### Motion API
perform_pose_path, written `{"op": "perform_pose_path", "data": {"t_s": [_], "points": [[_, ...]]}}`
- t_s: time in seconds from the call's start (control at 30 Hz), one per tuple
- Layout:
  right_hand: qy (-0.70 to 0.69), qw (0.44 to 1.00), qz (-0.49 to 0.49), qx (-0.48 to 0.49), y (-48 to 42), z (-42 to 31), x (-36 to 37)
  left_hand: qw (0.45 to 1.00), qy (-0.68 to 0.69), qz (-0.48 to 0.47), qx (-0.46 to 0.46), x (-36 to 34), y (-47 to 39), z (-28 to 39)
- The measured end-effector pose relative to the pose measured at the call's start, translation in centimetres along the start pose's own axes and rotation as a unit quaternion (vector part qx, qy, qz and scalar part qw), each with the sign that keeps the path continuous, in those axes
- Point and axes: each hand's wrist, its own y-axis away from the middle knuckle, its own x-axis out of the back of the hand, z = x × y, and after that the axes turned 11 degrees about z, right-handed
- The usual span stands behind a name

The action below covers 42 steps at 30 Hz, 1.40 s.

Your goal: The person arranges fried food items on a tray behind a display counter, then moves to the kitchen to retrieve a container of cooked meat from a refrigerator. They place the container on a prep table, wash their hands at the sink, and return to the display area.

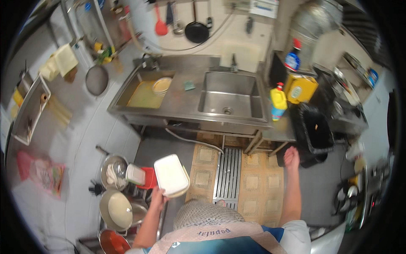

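My left hand (pixel 158 197) grips a white rectangular tub (pixel 172 174) by its near rim. A second, yellowish edge shows beneath the white one, so another tub or a lid seems to be stacked under it. Left of it are a smaller grey-white container (pixel 135 174), a red plastic container (pixel 149 178) and a steel bowl (pixel 106 165) holding a cloth and a round metal piece. My right hand (pixel 291 157) hangs low on the right, near the black bin (pixel 317 130). It looks blurred and its fingers are hard to make out, with no object visible in it.
Ahead stands a steel sink unit (pixel 184 103); murky water and a bowl (pixel 162 85) fill its left basin. A yellow bottle (pixel 278 101) and yellow tin (pixel 300 88) stand at right. Pots (pixel 119 209) crowd my left. A drain grate (pixel 226 173) runs through the floor.
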Motion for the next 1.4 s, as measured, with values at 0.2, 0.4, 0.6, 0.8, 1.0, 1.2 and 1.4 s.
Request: {"op": "perform_pose_path", "data": {"t_s": [0.2,0.4,0.6,0.8,1.0,1.2,1.4], "points": [[0.004,0.945,0.081,-0.318,-2.5,20.7,-0.3,0.998,0.023,0.045,-0.045,-4.3,-12.5,9.4],[0.149,0.936,0.198,-0.251,1.0,26.2,-3.3,0.998,0.035,0.047,-0.033,-8.7,-33.9,18.1],[0.29,0.746,0.474,-0.368,-1.2,27.2,-4.7,0.994,0.098,0.036,0.023,-15.5,-57.6,22.3],[0.303,0.852,0.4,-0.148,1.8,28.0,-13.4,0.729,-0.513,0.015,-0.453,-18.8,-60.7,27.2],[0.151,0.851,0.479,-0.154,3.4,31.0,-13.6,0.765,-0.445,0.002,-0.465,-39.9,-55.2,24.4],[0.224,0.845,0.458,-0.162,12.5,35.6,-10.2,0.73,-0.457,-0.187,-0.473,-49.2,-44.9,16.3],[0.153,0.843,0.45,-0.253,19.4,38.4,-8.7,0.653,-0.469,-0.368,-0.466,-55.2,-30.1,6.5]]}}
